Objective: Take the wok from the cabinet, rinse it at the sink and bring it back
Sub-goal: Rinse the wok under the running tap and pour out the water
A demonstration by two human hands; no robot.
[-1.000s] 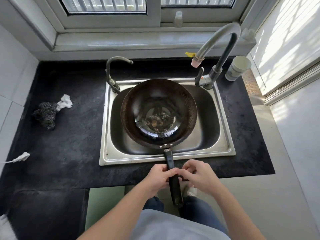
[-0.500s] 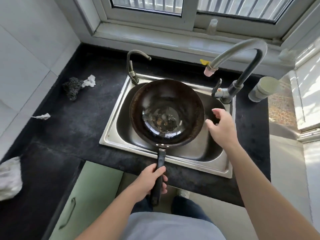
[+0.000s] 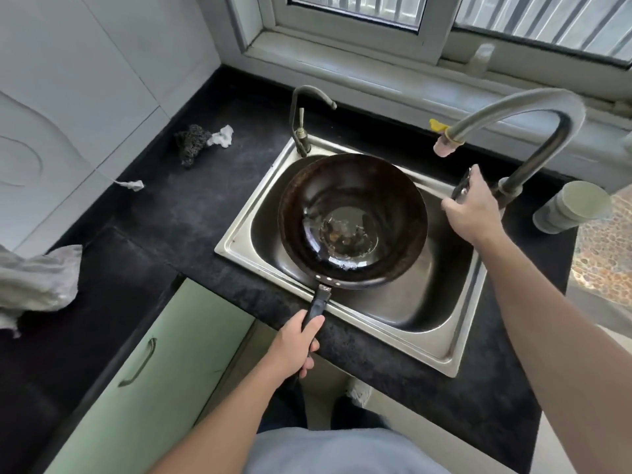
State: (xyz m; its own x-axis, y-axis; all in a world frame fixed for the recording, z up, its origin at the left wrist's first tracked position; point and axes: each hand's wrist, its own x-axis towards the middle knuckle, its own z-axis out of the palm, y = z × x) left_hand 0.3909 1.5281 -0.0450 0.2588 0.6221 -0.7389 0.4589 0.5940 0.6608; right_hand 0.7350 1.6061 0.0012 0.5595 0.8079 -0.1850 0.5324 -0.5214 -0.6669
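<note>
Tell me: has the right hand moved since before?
Yes. The right hand went from the black wok handle forward-right to the tall grey tap's lever.

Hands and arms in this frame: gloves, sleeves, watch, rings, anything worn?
Nothing worn on either. Left hand and right hand are ungloved, no rings showing. Left forearm and right forearm are bare to the frame edge: no watch, band or sleeve in view. Only a light grey-blue shirt shows at the bottom.

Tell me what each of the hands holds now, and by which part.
The left hand grips the wok by its black handle. The right hand grips the lever of the tall faucet.
</note>
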